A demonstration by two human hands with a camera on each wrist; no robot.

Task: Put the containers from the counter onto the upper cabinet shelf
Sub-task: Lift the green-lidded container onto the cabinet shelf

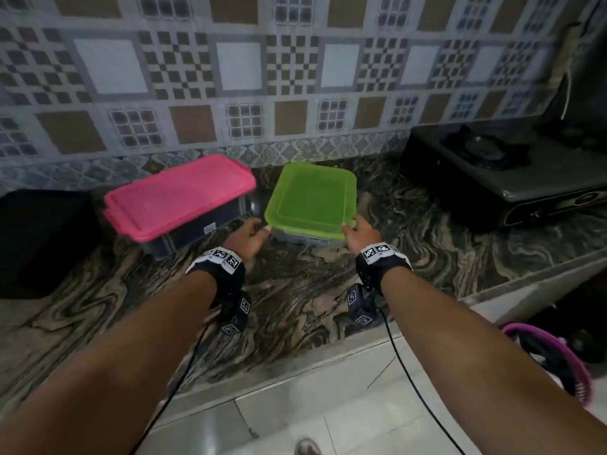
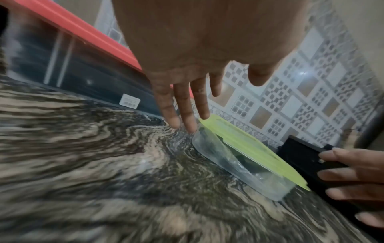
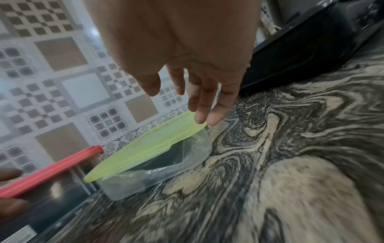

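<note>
A clear container with a green lid (image 1: 312,198) (image 2: 249,152) (image 3: 151,148) sits on the marbled counter (image 1: 295,300) against the tiled wall. Left of it stands a bigger clear container with a pink lid (image 1: 180,195) (image 2: 79,32) (image 3: 47,172). My left hand (image 1: 249,236) (image 2: 187,105) reaches the green container's near left corner, fingers straight, tips by its edge. My right hand (image 1: 358,233) (image 3: 199,102) is at the near right corner, fingers extended and touching the lid's rim. Neither hand holds anything.
A black gas stove (image 1: 502,172) stands on the counter to the right. A dark box (image 1: 39,238) sits at the left edge. Below the counter's front edge (image 1: 295,372) are a tiled floor and a purple-rimmed basket (image 1: 551,356).
</note>
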